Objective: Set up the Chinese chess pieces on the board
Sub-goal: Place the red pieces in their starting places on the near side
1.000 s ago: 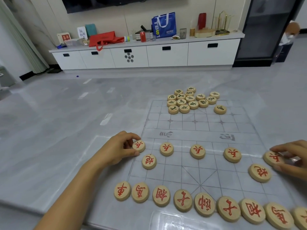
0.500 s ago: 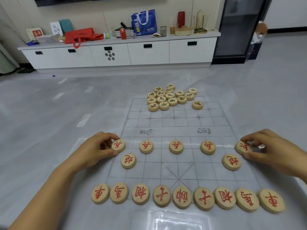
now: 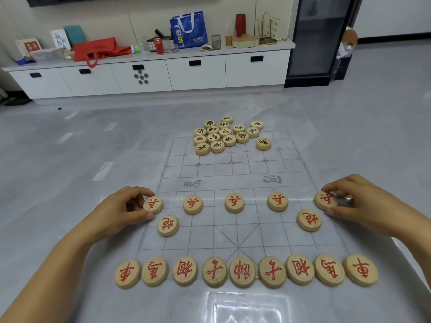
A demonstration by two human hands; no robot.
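A clear plastic board (image 3: pixel 233 231) with a printed grid lies on the grey surface. Red-lettered wooden pieces stand on its near half: a back row of several discs (image 3: pixel 242 272), two cannons (image 3: pixel 168 225) (image 3: pixel 308 220) and a row of soldiers. My left hand (image 3: pixel 126 209) pinches the leftmost soldier (image 3: pixel 153 204) between thumb and fingers. My right hand (image 3: pixel 356 201) pinches the rightmost soldier (image 3: pixel 325 200) the same way. A cluster of black-lettered pieces (image 3: pixel 221 135) sits bunched at the board's far edge, with one piece (image 3: pixel 263 144) apart to its right.
The grey marble-look surface (image 3: pixel 70 183) stretches wide to the left and right of the board. Far behind runs a white low cabinet (image 3: pixel 163 75) loaded with bags, cans and cups. A dark glass-door unit (image 3: pixel 324 38) stands at the back right.
The view swung right, so the whole red back row and my right hand are in view. Both hands stay on the outer soldiers, which have barely shifted.
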